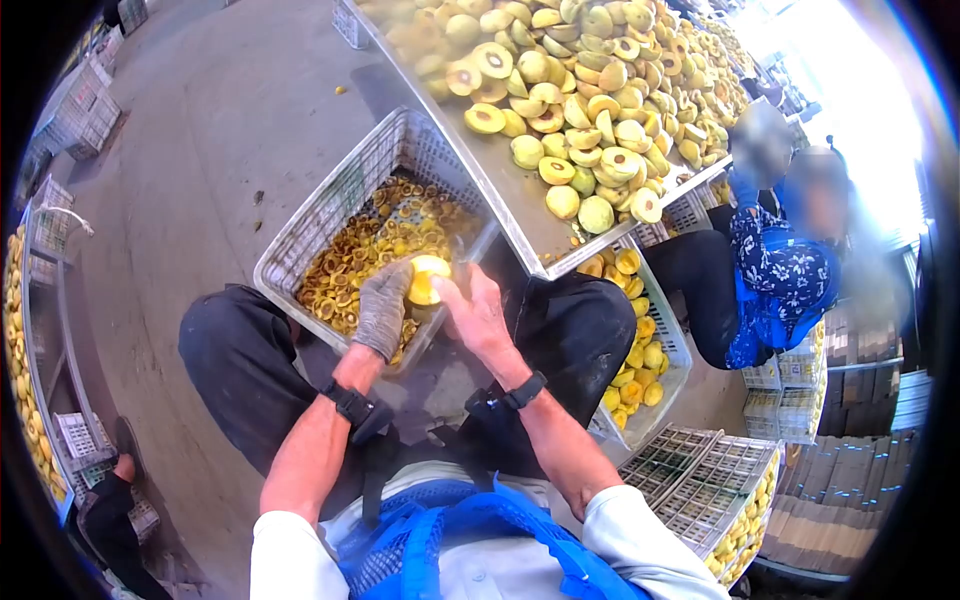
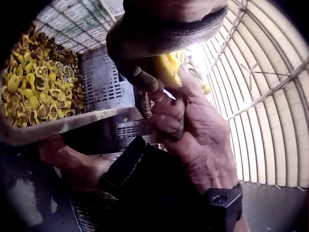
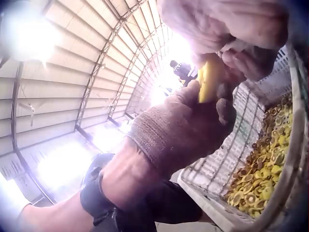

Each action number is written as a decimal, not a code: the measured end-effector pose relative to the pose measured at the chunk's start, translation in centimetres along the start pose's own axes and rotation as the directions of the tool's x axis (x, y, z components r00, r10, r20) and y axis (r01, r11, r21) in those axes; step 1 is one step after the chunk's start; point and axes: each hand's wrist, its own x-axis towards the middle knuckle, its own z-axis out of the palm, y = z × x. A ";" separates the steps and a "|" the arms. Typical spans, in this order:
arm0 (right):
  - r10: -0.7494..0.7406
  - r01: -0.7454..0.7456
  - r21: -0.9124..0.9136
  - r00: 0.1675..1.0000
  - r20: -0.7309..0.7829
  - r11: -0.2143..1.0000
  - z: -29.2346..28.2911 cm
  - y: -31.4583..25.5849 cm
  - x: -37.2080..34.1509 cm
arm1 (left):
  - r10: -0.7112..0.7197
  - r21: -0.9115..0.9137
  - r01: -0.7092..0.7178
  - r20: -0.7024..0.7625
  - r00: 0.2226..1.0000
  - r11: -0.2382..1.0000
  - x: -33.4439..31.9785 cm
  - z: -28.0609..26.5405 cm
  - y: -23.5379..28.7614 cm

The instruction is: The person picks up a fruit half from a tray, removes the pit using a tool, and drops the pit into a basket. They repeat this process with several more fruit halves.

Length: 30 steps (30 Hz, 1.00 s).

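Observation:
A yellow peach half (image 1: 428,280) is held up over the near edge of a crate of scraps. My left hand (image 1: 385,310), in a grey knit glove, grips it from the left, with gloved fingers (image 3: 224,108) curled about its edge. My bare right hand (image 1: 482,315) meets it from the right. In the left wrist view the right thumb (image 2: 189,82) lies against the fruit and the other fingers are curled in below; whether they also hold a tool I cannot tell. Brown-centred peach scraps (image 1: 350,250) fill the bottom of the plastic crate (image 1: 290,238) between my knees.
A metal-edged table (image 1: 500,225) heaped with cut peaches (image 1: 590,130) stands ahead. By my right knee is a crate (image 1: 680,365) of yellow peach halves (image 1: 650,355). Stacked crates (image 1: 690,480) stand behind it. Another person (image 1: 785,260) sits at right; crates (image 1: 75,110) line the left.

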 end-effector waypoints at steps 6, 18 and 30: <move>-0.116 0.108 -0.074 0.986 -0.119 0.991 -3.4 -2.2 -0.1 | -0.037 0.117 0.024 0.117 0.992 0.993 -1.3 1.6 2.3; -0.172 -0.147 -0.610 0.885 -0.433 0.779 -25.8 -3.5 -2.4 | 0.134 0.859 -0.262 0.226 0.965 0.439 -0.8 -0.2 0.9; -0.127 0.159 -0.836 0.986 0.108 0.525 -17.0 0.1 12.8 | 0.219 0.910 -0.390 0.356 0.908 0.137 -1.7 0.7 2.6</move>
